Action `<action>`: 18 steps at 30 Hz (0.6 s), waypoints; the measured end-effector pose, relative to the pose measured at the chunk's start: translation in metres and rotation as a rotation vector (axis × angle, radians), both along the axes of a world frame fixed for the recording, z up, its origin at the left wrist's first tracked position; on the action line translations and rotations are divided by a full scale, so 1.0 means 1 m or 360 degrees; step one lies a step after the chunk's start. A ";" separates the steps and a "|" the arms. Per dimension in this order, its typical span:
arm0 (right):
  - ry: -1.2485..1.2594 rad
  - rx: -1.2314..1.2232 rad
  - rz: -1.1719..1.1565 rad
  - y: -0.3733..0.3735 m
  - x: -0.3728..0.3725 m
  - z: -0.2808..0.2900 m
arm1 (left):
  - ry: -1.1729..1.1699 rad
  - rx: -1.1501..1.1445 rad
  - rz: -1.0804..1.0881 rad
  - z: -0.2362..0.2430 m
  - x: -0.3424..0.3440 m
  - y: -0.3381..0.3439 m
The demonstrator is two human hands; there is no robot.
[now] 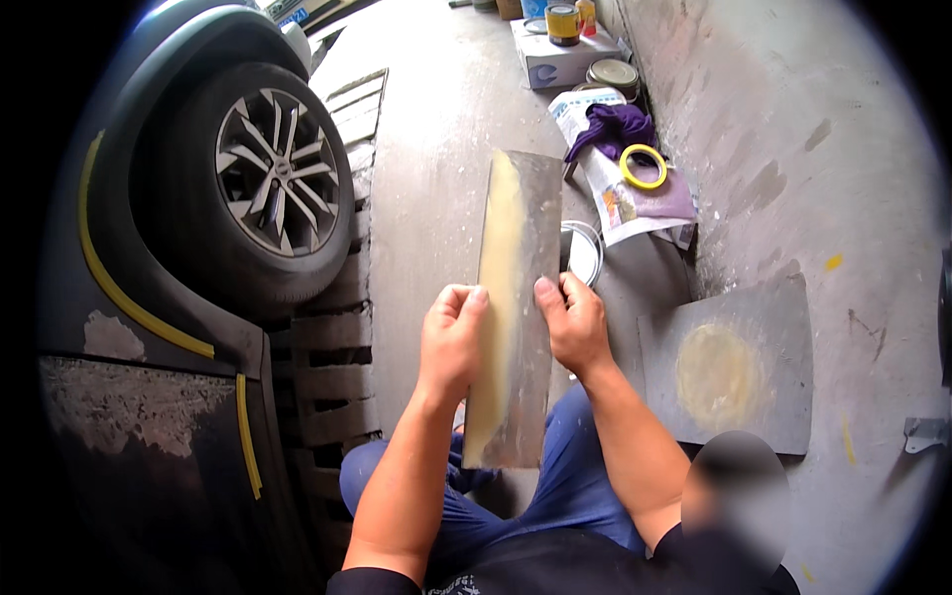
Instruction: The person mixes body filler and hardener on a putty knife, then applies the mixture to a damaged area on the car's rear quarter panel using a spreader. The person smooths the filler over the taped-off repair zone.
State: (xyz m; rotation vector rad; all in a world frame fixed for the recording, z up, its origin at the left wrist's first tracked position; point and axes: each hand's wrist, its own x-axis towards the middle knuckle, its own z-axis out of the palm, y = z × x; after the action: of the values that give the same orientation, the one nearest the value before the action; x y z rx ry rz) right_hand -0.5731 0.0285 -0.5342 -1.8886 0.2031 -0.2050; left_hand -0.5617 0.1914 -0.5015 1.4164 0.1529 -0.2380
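Between my two hands is a long grey flat board (531,297), tilted up over my lap. A pale yellow, putty-like layer (504,253) runs along its left side; the right side is smeared grey. My left hand (454,335) grips the left edge near the middle, its thumb along the rim. Opposite it, my right hand (575,322) holds the right edge with the thumb on the upper face. The fingers under the board are hidden. Just beyond my right hand stands an open metal can (587,260), partly covered by the board.
At left is a dark car's wheel (283,174), with yellow tape (139,302) along the arch and a sanded patch (129,397). On the right, a grey panel (783,367) bears a yellowish round smear. Beyond lie a tape roll (644,167), a purple cloth (610,132) and a white box (560,64).
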 end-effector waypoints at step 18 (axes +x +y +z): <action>-0.0242 0.0530 -0.0517 -0.016 0.026 0.001 | 0.0407 -0.0480 0.0026 0.008 -0.107 0.046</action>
State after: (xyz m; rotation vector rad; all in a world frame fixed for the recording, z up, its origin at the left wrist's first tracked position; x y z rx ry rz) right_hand -0.5470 0.0121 -0.5331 -1.4945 0.4143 -0.5024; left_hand -0.6688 0.2377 -0.4940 1.0816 0.3251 -0.4113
